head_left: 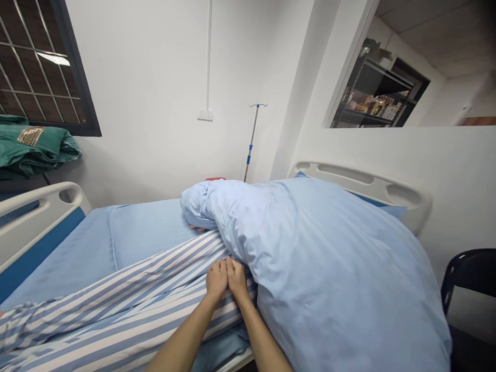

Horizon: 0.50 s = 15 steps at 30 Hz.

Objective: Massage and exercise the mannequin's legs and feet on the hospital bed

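Observation:
My left hand point(217, 278) and my right hand point(236, 277) are side by side, thumbs nearly touching, fingers curled down and closed. Both rest on the blue-and-white striped trousers point(155, 279) of a person lying on the bed. My fingertips are hidden, so whether cloth is pinched in them does not show. Just beyond and to the right of my hands bulges a light blue quilt point(329, 258), covering the person's upper body. From under its far left edge show a few fingers point(197, 228) of the lying person.
The bed has a blue sheet point(151, 222), a pale footboard point(42, 206) and a headboard point(360, 178). An IV pole point(253, 134) stands behind it, by the wall. A black chair point(470, 274) is at the right, a green bundle point(34, 147) at the left.

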Each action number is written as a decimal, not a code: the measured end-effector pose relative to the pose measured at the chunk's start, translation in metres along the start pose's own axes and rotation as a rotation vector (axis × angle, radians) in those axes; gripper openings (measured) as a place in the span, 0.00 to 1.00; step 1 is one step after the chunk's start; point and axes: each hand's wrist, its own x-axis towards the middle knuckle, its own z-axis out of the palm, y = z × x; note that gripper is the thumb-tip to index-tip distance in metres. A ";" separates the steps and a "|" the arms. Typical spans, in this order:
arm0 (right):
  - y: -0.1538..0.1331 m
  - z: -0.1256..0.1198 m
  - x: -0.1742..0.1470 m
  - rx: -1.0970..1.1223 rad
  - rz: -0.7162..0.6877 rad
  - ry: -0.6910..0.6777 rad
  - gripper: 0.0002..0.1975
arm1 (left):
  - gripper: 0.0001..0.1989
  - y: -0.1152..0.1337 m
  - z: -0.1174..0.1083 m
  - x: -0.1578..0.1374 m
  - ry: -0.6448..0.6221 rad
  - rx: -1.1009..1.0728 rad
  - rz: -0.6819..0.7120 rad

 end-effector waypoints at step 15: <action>0.003 -0.002 0.000 0.047 0.068 0.052 0.23 | 0.13 -0.011 0.036 -0.007 0.171 -0.111 0.010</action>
